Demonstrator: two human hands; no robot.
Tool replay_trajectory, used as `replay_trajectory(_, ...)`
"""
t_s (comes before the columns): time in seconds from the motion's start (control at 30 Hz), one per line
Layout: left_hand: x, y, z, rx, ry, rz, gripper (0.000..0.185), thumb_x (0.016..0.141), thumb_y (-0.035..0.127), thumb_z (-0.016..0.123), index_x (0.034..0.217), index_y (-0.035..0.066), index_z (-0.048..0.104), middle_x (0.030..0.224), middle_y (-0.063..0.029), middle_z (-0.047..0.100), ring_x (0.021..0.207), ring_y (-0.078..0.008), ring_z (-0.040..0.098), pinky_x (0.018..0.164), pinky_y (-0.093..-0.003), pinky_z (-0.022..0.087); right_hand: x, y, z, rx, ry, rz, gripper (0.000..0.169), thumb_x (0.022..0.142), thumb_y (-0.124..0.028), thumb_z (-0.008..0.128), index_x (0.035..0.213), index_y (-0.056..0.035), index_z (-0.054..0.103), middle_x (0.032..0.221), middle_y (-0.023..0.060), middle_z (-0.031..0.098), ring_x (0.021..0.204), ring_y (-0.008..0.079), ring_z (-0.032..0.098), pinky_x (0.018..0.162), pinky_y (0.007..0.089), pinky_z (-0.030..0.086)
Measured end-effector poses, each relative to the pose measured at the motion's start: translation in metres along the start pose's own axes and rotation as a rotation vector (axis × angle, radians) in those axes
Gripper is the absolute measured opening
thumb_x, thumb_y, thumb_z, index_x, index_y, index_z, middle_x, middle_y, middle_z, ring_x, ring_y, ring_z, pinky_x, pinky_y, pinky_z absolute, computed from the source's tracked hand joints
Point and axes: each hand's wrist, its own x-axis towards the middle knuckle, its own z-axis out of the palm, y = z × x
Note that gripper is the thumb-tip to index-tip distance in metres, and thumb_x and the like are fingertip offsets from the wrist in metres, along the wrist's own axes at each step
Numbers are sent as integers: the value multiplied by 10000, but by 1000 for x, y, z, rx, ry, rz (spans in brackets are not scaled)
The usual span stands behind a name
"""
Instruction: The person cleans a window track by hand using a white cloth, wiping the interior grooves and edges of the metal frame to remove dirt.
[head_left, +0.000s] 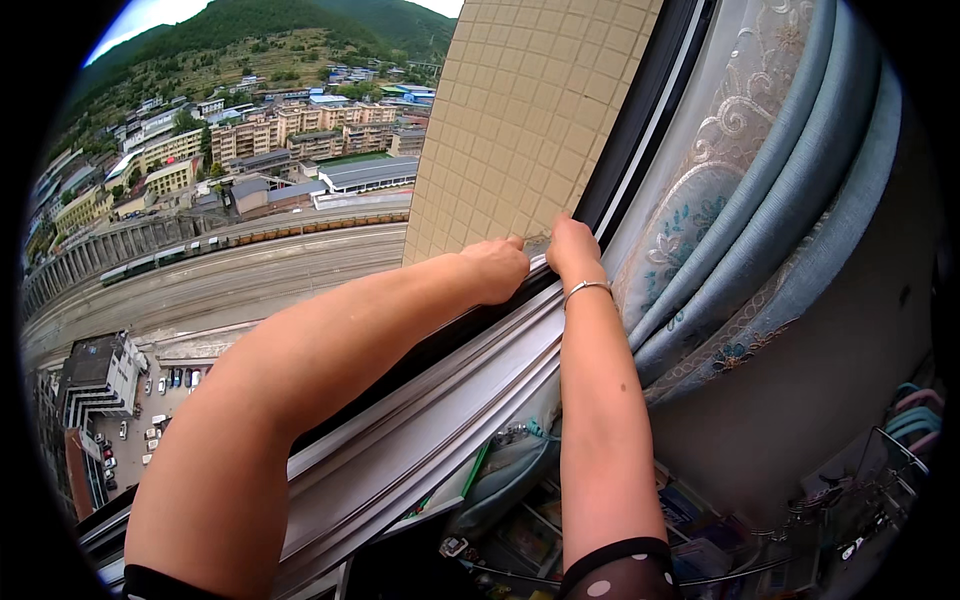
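Observation:
Both arms reach out over a window sill (450, 405) with metal sliding tracks, high above the ground. My left hand (499, 266) is bent at the outer edge of the frame, in front of the tiled outside wall (525, 127); its fingertips are hidden. Close to its right, my right hand (574, 244) is at the corner where the sill meets the dark upright window frame (645, 120), a bracelet (587, 285) around its wrist. A small greyish patch shows between the hands; whether either one holds anything cannot be made out.
Blue embroidered curtains (795, 180) hang at the right, beside the right forearm. Below them are a rack (896, 450) with hangers (915, 420) and several small items, partly in shadow. Outside lie rail tracks (337, 262), a train (172, 255), parked cars and buildings far below.

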Motion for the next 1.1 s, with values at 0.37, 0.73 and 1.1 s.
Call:
replay_trajectory(0.37,-79,22,-5,181,155,-54,351,927,301,492,969,17,694,1110,-132,586,1106,-279,532,903,-408,443,-65,-29,-29,-200,-116,-403,225,806,-37,596,1031,-46,580,978,208,682,988,326,653,866,426,504)
replay_trajectory(0.73,-113,20,-8,23,167,-150,318,916,293,480,920,74,709,1039,-98,618,1064,-276,571,880,-419,456,-94,-23,-34,23,-58,-593,208,772,-10,577,956,-105,594,899,161,658,918,342,624,845,431,468)
replay_trajectory(1.1,-132,15,-13,120,171,-147,275,904,278,483,933,126,710,1006,-77,624,1039,-246,575,857,-427,439,-97,-21,-30,86,11,-634,232,811,1,512,1007,-103,580,884,166,641,868,359,623,770,431,510)
